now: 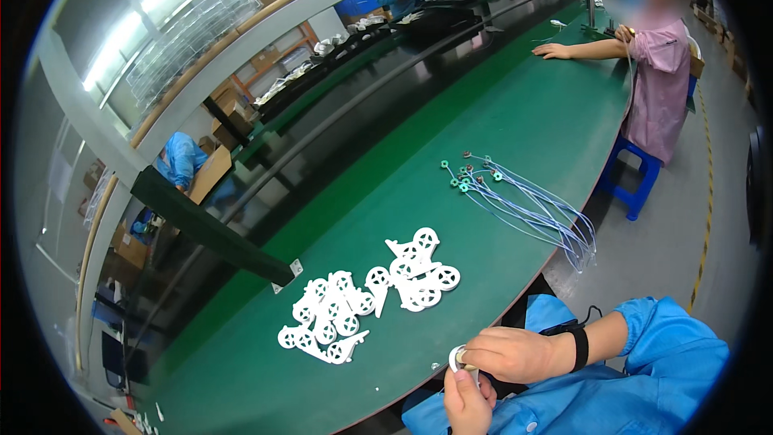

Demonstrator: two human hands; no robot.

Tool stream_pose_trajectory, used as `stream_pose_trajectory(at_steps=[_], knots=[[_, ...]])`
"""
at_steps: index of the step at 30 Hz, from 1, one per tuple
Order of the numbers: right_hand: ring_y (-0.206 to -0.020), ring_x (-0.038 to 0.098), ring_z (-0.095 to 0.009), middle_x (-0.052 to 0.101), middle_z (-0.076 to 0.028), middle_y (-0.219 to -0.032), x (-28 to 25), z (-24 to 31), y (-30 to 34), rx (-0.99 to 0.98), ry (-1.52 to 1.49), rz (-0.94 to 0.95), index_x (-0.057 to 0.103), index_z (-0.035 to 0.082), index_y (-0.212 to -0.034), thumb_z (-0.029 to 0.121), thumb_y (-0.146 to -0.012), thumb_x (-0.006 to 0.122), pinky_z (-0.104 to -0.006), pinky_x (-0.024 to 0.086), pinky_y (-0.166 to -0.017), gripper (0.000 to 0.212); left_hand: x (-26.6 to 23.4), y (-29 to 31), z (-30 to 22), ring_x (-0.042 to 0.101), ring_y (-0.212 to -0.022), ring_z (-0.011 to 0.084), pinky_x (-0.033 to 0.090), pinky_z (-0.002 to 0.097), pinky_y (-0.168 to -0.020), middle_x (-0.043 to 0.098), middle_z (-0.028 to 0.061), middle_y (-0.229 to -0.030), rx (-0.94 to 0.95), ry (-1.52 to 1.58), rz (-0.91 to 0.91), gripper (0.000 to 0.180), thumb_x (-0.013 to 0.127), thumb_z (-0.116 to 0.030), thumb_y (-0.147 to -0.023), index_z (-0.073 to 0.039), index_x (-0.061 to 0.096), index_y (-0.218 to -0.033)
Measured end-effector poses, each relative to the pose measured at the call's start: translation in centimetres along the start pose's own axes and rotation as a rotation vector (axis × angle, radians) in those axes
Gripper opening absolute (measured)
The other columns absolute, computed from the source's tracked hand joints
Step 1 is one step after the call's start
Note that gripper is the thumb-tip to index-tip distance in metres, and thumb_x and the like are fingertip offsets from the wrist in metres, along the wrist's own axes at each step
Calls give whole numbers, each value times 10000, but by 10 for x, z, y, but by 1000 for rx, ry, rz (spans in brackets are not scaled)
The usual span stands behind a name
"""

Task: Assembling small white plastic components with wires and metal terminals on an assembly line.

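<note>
Close to the table's near edge, my left hand (468, 404) and my right hand (515, 354) meet around a small white plastic part (456, 358) with a rounded end. My left thumb presses on it from below, while the right fingers close over its top and hide much of it. A black band circles my right wrist. Left of my hands, a loose pile of white plastic parts (346, 324) lies on the green tabletop (386, 379), each with a spoked round end and a tapering arm. More of these white parts (423, 270) are heaped beside it.
A bundle of thin blue-white cables (531, 209) with small green and dark ends hangs partly over the table's right edge. A dark post (213, 229) is fixed to the table at left. Farther along, a person in pink (656, 89) sits on a blue stool (632, 177).
</note>
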State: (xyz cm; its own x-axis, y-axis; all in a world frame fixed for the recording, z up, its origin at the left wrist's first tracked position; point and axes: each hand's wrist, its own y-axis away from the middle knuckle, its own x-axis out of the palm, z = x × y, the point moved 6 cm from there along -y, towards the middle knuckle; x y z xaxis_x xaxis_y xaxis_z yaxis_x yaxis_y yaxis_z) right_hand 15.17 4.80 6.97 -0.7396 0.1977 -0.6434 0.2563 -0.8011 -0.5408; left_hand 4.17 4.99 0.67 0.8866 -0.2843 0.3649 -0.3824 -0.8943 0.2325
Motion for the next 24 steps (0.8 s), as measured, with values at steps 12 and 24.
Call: stream_pose_trajectory(at_steps=[12,24], knots=[[-817,622,-314,631,-133,-893,19,-7,15,186,-207,-105,599,-5,-923,-36,-745,610,-361,512,-727,180,-5,14,-3,559,-1029,355,453,387,-878,564,249,-1133,318,-716,-75,414,377,-231,-1017,70,416,-1298],[-841,598,-311,585,-164,-931,15,8,0,164,-108,-10,556,-22,-1075,36,-822,627,-358,496,-723,269,-18,5,12,301,-411,44,205,195,-362,393,-40,-575,-135,172,-170,310,375,-322,-1021,-62,531,-1085]])
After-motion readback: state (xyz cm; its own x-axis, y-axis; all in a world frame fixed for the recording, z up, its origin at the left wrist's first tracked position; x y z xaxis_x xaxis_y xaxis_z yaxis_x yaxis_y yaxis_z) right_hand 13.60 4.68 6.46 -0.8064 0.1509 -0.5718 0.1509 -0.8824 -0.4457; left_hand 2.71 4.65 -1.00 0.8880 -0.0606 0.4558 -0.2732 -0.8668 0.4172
